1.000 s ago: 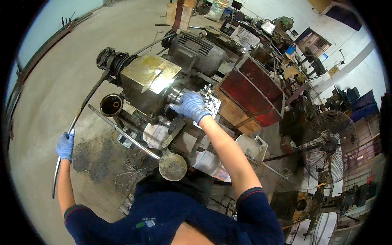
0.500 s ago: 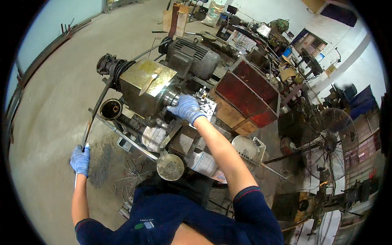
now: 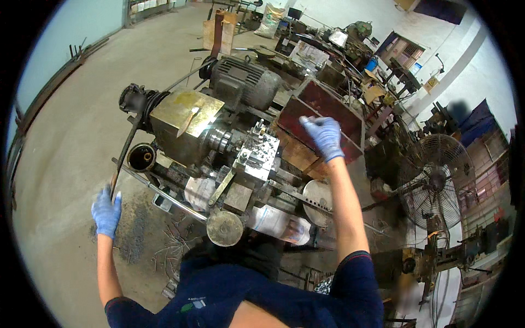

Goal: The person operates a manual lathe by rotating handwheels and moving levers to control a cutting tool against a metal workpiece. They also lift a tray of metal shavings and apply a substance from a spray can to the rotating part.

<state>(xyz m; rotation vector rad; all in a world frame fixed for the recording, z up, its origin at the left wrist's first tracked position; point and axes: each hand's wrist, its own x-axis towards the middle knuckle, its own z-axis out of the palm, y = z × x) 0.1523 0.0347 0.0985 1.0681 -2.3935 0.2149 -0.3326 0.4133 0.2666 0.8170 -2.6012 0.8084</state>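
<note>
My left hand [image 3: 106, 213], in a blue knit glove, is beside the low end of a long dark lever [image 3: 126, 147]. Its fingers are stretched and its thumb stands apart, with the lever's end between them. My right hand [image 3: 325, 136], gloved alike, hovers over a red metal bin [image 3: 292, 116] with its fingers drawn together; what they hold, if anything, cannot be made out. Between my hands stands a small lathe: a brassy headstock [image 3: 183, 106], a shiny chuck [image 3: 219, 140], and a tool slide [image 3: 260, 156] strewn with metal chips. A brush [image 3: 187, 121] lies on the headstock.
A ribbed electric motor [image 3: 246, 82] sits behind the headstock. Close to my body are a round metal disc [image 3: 224, 228] and a long steel bar [image 3: 180, 203]. A caged fan [image 3: 437, 177] stands at right. Dark shavings [image 3: 133, 232] lie on the floor.
My right hand has left the chuck and moved right, over the red bin. My left hand's grip on the lever has loosened. The view has shifted slightly.
</note>
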